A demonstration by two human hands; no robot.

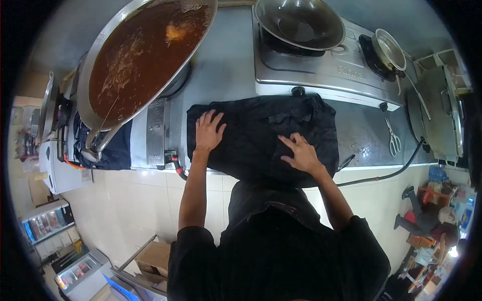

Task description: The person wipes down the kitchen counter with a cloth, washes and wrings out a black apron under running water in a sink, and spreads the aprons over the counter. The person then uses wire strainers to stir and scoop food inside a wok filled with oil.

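A black cloth, which looks like a folded garment or apron, lies over the front edge of the metal counter. On its left part rests my left hand, palm down with the fingers spread. My right hand is on the right part of the cloth, its index finger stretched out and the thumb apart. Neither hand grips anything that I can see. Just behind the cloth stands a silver two-burner stove.
A large wok of dark brown liquid stands at the left, a ladle at its rim. An empty wok and a small saucepan sit on the stove. Scissors lie at the right. Another person is at far right.
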